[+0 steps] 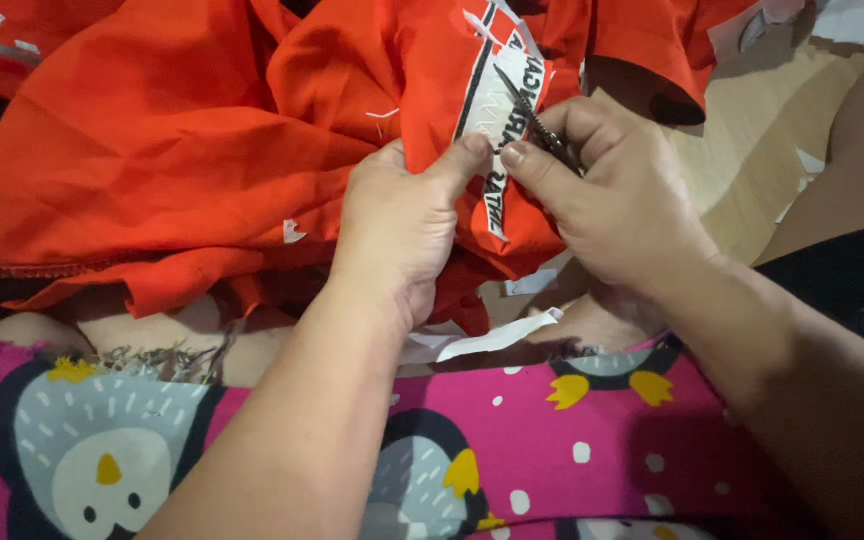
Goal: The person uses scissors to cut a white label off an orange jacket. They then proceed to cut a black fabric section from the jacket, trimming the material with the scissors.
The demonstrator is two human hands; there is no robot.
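Sprawling across the lap and most of the view: an orange garment (152,150), bunched in loose folds, frayed hem hanging at the left, upper folds running out of frame. Left heaped, by the look of it, so that only one small part needed lifting.

Below it, nearest the camera: a pink cloth with penguin figures (572,440), drawn over the knees. At upper right, a strip of pale wooden floor (752,150), well apart from both hands.

Pinched the fabric beside a white printed patch (497,100) with the left hand (397,230): thumb on top, other fingers curled under the fold, clenched on the garment. Seemed to hold the patch raised and stretched, its stitched border turned up toward the eye.

Met it almost thumb to thumb with the right hand (617,200), fingers closed around small metal snips (532,115), dark blades slanting up and left across the patch. Could not tell whether the blades stood apart or together.

Little room at that spot: thumbs nearly touching, orange folds crowding in from the left and above. Freer room to the right, toward the floor.

Just below the hands, at the garment's lower edge: a few white scraps (492,340), one long strip partly tucked behind the left wrist.
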